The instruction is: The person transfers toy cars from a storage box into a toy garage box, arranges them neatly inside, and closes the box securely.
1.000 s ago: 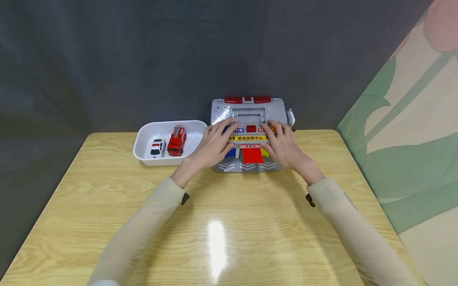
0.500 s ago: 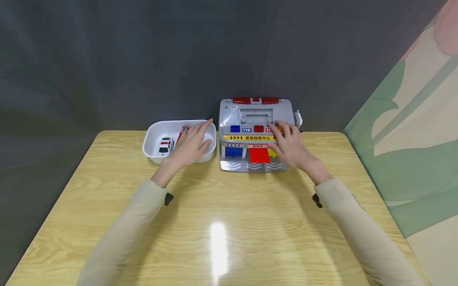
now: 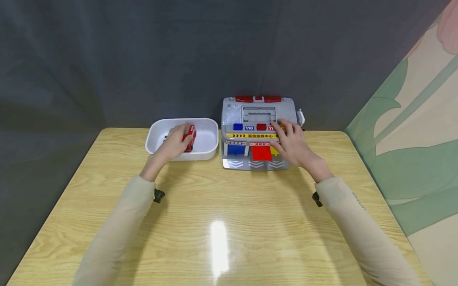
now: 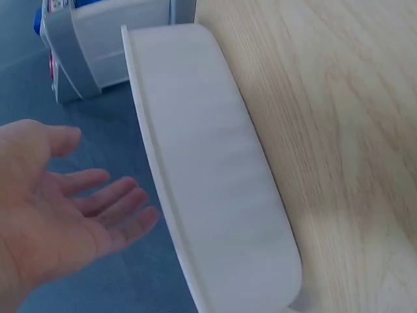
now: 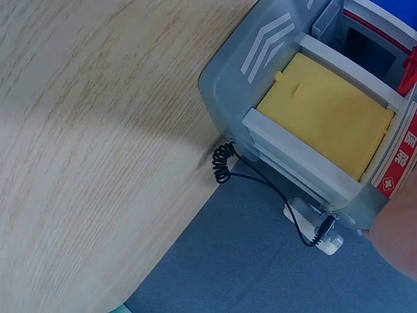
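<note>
My left hand [image 3: 173,143] reaches over the white tray [image 3: 211,146], its fingertips beside the red toy fire truck [image 3: 191,139]. In the left wrist view its fingers are loosely spread, with nothing held, near the tray's rim [image 4: 156,156]. The small white toy car is mostly hidden under this hand. With relaxed fingers, my right hand [image 3: 295,146] rests on the front right of the grey toy rescue station [image 3: 234,111]. The station's middle red door [image 3: 262,153] is swung up and out. Its blue door [image 3: 236,149] and yellow door [image 5: 329,114] are down.
A white handset [image 5: 306,222] on a coiled black cord [image 5: 223,163] hangs at the station's right side. Tray and station stand side by side at the back of the wooden table [image 3: 222,198]. A dark curtain [image 3: 161,59] hangs behind them.
My left hand has left the station and moved left, over the tray to the fire truck. The right hand stays on the station. The head view has shifted slightly.
</note>
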Available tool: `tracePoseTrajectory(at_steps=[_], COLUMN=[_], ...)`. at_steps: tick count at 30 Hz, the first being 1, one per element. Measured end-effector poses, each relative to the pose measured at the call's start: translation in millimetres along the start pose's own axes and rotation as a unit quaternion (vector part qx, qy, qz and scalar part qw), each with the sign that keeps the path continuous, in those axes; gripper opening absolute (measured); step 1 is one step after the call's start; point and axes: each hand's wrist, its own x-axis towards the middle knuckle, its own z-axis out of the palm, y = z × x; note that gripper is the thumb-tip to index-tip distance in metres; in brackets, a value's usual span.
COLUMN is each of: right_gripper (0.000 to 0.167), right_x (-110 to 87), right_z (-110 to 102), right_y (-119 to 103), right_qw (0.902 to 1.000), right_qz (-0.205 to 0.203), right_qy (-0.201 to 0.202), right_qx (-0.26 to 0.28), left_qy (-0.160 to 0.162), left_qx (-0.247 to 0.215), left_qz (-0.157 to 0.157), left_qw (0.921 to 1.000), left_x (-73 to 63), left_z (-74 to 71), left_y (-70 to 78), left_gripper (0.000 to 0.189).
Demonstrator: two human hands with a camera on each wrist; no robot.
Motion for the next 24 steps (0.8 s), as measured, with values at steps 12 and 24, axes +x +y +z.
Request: tracePoseTrajectory(at_steps=[12,24], right_gripper=[0.062,0.063], right_x=[-0.9,-5.4], right_z=[-1,2], right_y=[-2,-2], right_qw=[1.0000,0.9999], right_qz=[0.000,0.004], right_qy=[0.000,0.010], right_qx=[-0.005,-0.008], left_qy=[-0.023,-0.050], left_qx=[0.009,0.025], left_qz=[-0.076,-0.133], left_qw=[0.9968,0.9895], left_x=[6.1,15.0], left_z=[-2.7,-6.1], left_y=[-19.8,-19.3], left_gripper=[0.043,0.035])
